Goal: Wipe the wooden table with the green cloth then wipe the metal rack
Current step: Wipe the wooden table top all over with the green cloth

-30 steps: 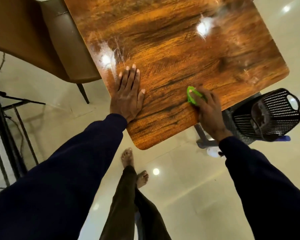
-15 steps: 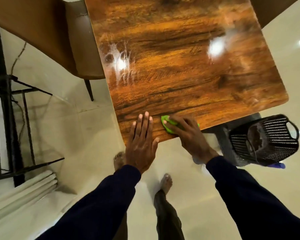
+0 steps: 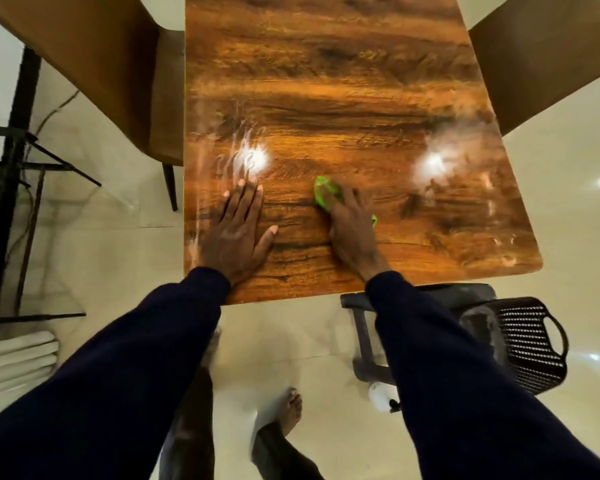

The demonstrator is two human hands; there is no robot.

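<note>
Green cloth (image 3: 321,195) on table (image 3: 326,81) near its front edge, right hand (image 3: 352,225) pressing it down, fingers laid over it, left hand (image 3: 238,230) flat alongside, fingers spread, rack (image 3: 20,109) left, basket (image 3: 530,344) right.

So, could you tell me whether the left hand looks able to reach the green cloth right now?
Probably yes: the left hand lies flat on the table near it, only bare wood between. But the right hand covers most of the cloth, leaving just its edges free.
</note>
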